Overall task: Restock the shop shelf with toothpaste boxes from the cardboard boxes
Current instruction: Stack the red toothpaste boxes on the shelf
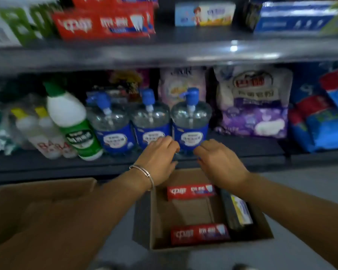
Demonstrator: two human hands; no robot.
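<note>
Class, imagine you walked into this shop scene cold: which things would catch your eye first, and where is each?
Two hands, left hand and right hand, reach forward at centre, holding nothing visible. Below them an open cardboard box holds red toothpaste boxes. Behind them, three blue-capped pump bottles stand in a row on the lower shelf.

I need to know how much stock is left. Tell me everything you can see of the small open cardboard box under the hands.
The small cardboard box is plain brown, open-topped, and sits on the grey floor below the shelf. Inside, two red toothpaste boxes lie flat at the far and near ends, and a yellow-and-white toothpaste box stands on edge along the right wall. Its middle shows bare cardboard. Neither hand touches it.
</note>
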